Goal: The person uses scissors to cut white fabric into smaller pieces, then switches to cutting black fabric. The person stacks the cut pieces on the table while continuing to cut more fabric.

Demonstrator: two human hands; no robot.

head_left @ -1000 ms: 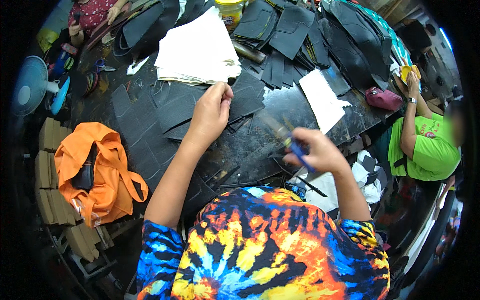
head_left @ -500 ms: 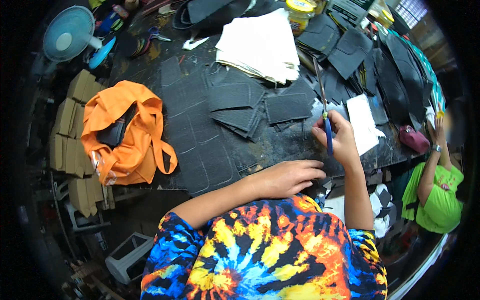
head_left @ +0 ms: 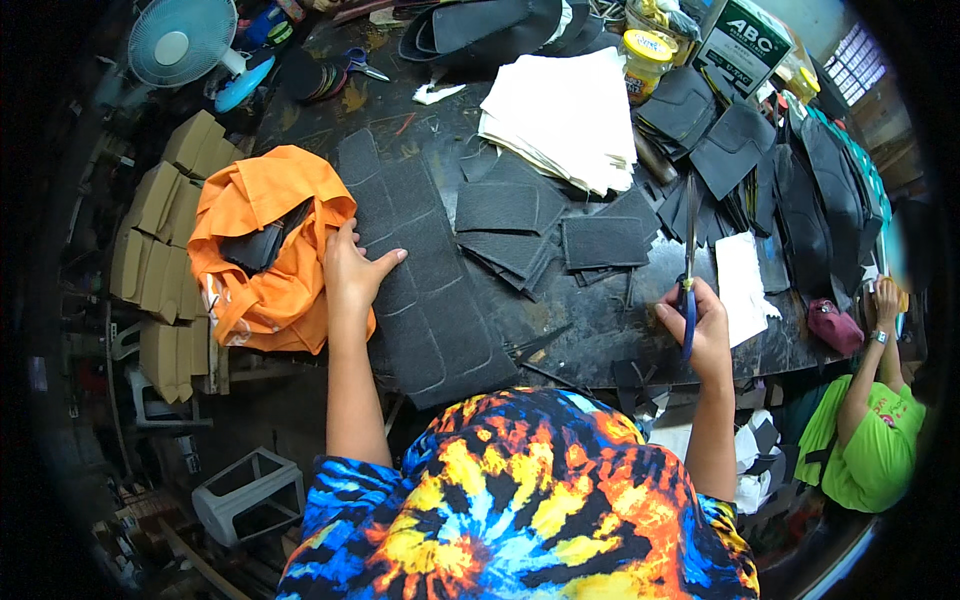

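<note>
My right hand (head_left: pixel 703 328) grips a pair of scissors (head_left: pixel 688 305) by its blue handles, blades closed and pointing away over the table. My left hand (head_left: pixel 357 270) lies with thumb and fingers apart between an orange cloth bag (head_left: pixel 265 185) and a long black sheet (head_left: pixel 425 290). Its fingers rest at the bag's right side, and the thumb reaches over the sheet's left part. Pale lines divide the sheet into panels. Black cut pieces (head_left: pixel 605 243) are piled between my hands, and a dark item (head_left: pixel 262 247) shows in the bag's mouth.
A white stack of sheets (head_left: pixel 560 115) lies beyond the cut pieces, near a yellow-lidded jar (head_left: pixel 648 60). Small scissors (head_left: pixel 367 65) lie at the far left. Cardboard boxes (head_left: pixel 150 265) and a fan (head_left: pixel 183 42) stand left. A person in green (head_left: pixel 875 430) works at right.
My left hand has moved from the table's front edge leftward to the bag and sheet, its fingers spreading. The scissors stay in my right hand. The view has shifted a little.
</note>
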